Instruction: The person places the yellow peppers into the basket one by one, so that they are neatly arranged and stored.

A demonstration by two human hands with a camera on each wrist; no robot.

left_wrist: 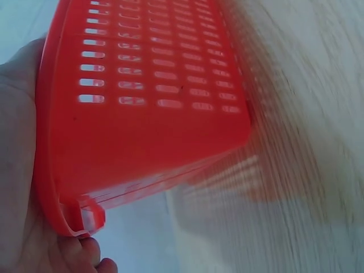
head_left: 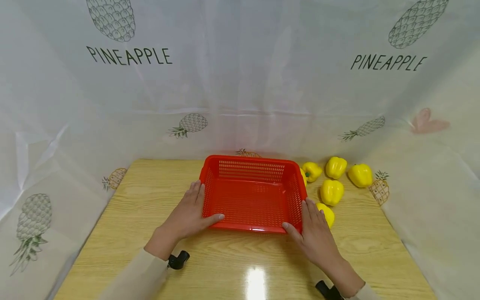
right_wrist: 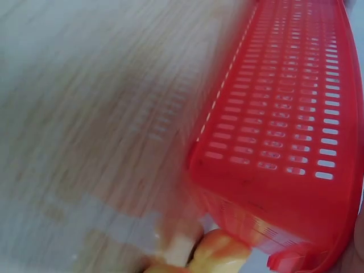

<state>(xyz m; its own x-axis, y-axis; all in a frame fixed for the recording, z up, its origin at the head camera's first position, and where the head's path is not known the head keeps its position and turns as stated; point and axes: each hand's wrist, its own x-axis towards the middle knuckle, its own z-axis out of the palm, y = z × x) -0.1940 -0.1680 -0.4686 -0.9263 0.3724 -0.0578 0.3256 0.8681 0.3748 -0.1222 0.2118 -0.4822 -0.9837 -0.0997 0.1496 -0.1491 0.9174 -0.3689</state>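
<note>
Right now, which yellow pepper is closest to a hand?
The yellow bell pepper right beside the right hand, near the red basket's front corner. The other four sit farther back.

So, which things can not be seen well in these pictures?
- Head view: one yellow pepper is partly hidden by the right hand; another is mostly behind the red basket.
- Left wrist view: the table is blurred by motion, and the left hand is cut off by the edge.
- Right wrist view: the yellow thing at the bottom edge is blurred and cut off.
</note>
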